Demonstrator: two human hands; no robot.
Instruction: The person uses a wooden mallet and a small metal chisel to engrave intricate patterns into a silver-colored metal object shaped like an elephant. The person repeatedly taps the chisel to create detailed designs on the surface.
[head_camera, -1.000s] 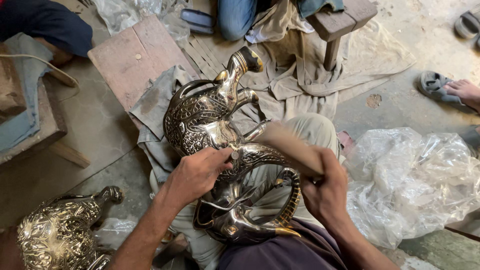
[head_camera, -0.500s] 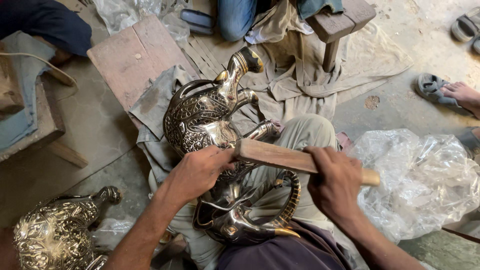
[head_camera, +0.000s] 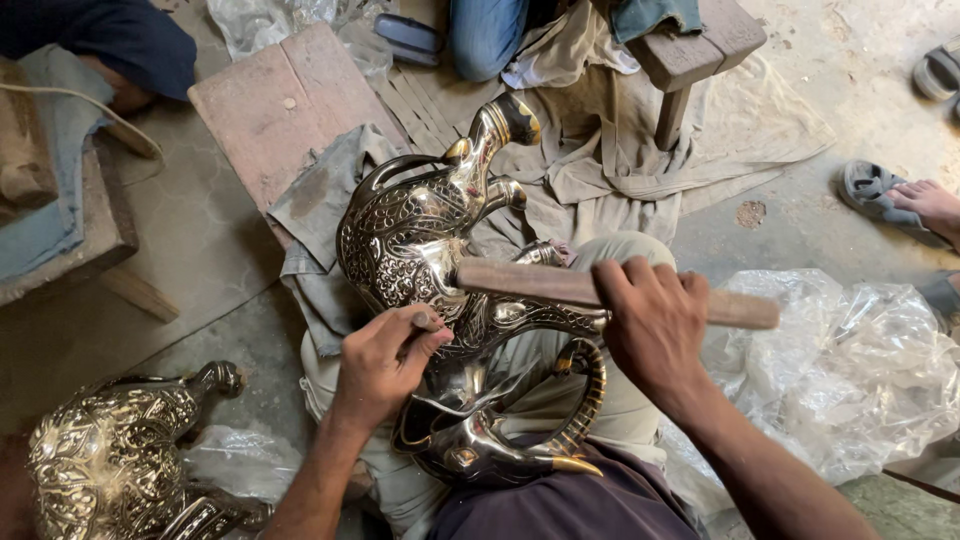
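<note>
Our right hand (head_camera: 655, 325) wraps tight around a brown wooden stick (head_camera: 600, 292), laid across the engraved, shiny brass elephant figure (head_camera: 440, 290) in our lap. Our left hand (head_camera: 385, 360) pinches a small tool against its flank, likely steadying it; a second engraved brass figure (head_camera: 110, 460) lies on the concrete floor (head_camera: 200, 240) nearby.

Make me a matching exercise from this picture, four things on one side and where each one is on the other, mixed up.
1. wooden stick
2. engraved brass figure
3. second brass figure
4. clear plastic sheet

A. on the floor, bottom left
B. crumpled at right
C. across the person's lap
D. gripped in the right hand

Pairs: 1-D, 2-C, 3-A, 4-B
</note>
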